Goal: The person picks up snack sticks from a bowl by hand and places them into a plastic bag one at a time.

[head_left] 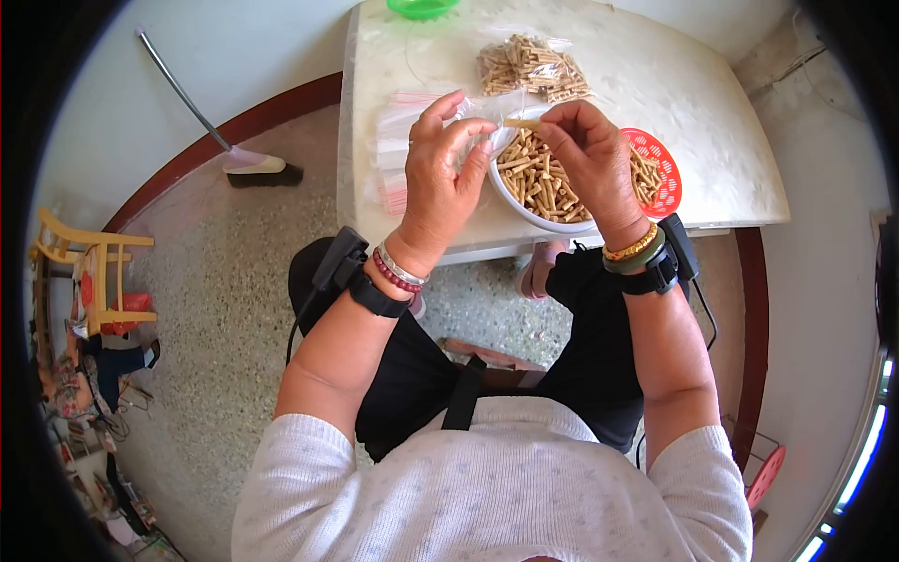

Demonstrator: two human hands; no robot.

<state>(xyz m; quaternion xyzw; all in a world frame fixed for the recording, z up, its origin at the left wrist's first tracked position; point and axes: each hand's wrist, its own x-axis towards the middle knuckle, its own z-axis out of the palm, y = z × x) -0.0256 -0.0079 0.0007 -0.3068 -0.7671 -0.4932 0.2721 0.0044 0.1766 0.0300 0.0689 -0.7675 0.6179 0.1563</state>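
Observation:
My right hand (pixel 592 159) pinches a short tan stick (pixel 523 124), like a cut piece of dried root, between thumb and fingertips. Level with it, my left hand (pixel 445 164) has its fingers curved and apart, the index fingertip right at the stick's left end. Under my right hand stands a white bowl (pixel 499 180) heaped with similar cut sticks (pixel 538 183). Partly hidden behind that hand is a red perforated basket (pixel 667 173) holding more pieces. Flat clear plastic bags (pixel 393 150) with pink edges lie beside and beneath my left hand.
Farther back on the pale table (pixel 674 75) lies a clear bag filled with sticks (pixel 532 70). A green dish (pixel 421 7) sits at the far edge. On the floor to the left are a broom (pixel 262 170) and a yellow wooden chair (pixel 103 258).

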